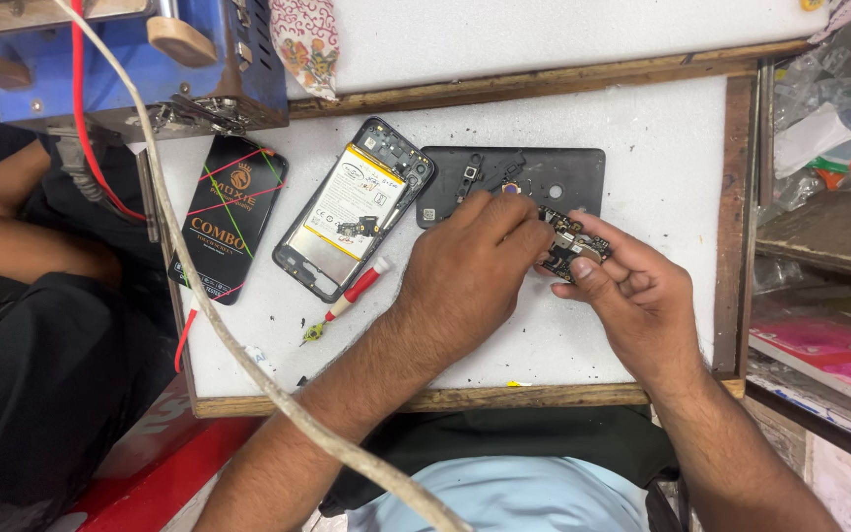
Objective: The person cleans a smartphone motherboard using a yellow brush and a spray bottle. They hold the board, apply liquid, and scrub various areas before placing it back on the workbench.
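**Two hands on one small circuit board**

Head view: both of your hands meet right of centre in the frame, over the white bench top (642, 138). Your right hand (642, 300) has its fingers curled around a small dark circuit board (571, 246), pinching it by its lower edge just above the work surface. Your left hand (465, 266) is nearly closed, fingertips pressed against the board's left end; whether it grips a small part or tool there I cannot tell, since the fingers hide it.

Just above the hands lies a black back cover (544, 172), flat, inner side up. Left of that, the opened phone (357, 207) rests tilted with its battery showing. A red-handled screwdriver (352, 296) lies just below the phone, apart from both hands. A black packaged box (233, 212) sits at the left edge of the bench.

By my reading, you are working on the board after lifting it out of the phone. The next move calls for a steady right-hand pinch and fine fingertip control from the left.
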